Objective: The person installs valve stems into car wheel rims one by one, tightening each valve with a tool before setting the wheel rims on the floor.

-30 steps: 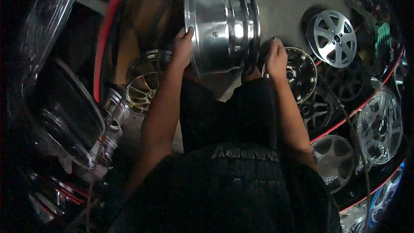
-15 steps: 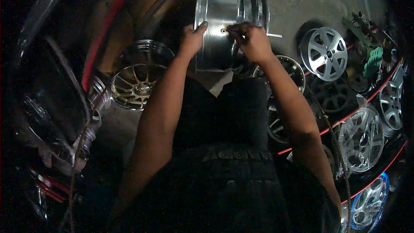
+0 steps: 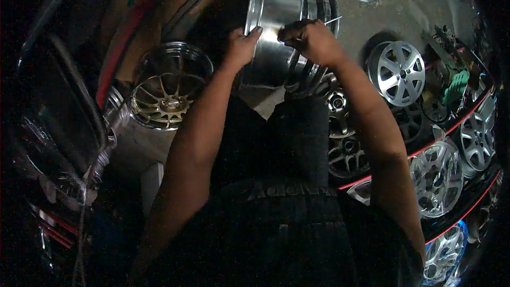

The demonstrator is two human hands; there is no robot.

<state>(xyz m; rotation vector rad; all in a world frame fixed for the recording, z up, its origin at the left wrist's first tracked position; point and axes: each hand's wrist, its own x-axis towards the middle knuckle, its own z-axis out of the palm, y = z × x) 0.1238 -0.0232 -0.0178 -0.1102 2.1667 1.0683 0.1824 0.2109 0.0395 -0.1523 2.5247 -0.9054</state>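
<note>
**Shiny wheel barrel, a hand at the left edge and a hand over the middle**

So a polished silver wheel (image 3: 271,59) can be seen at upper centre of the frame, turned side-on so its barrel faces up at the camera. Its axle line is laid roughly left to right, across the direction of the forearms. What it's propped on can't really be made out.

The left edge of the wheel is gripped by the left hand (image 3: 243,49), with the thumb pressed on the near lip. The right hand (image 3: 314,42) is placed over the barrel from the right, fingers bent and bunched, and a thin white stick (image 3: 333,19) seems to be pinched in it, poking out toward the upper right. Whether the metal is actually touched by those fingertips can't be told; that patch is covered and dark.

Main thing to note: the middle of the barrel is sandwiched between the hands, and the right one is clearly nearer to it.

Around that, a gold-spoked wheel (image 3: 171,104) is parked at left of centre, a silver multi-spoke wheel (image 3: 398,73) at right, and a plastic-wrapped wheel (image 3: 438,180) at lower right.
</note>
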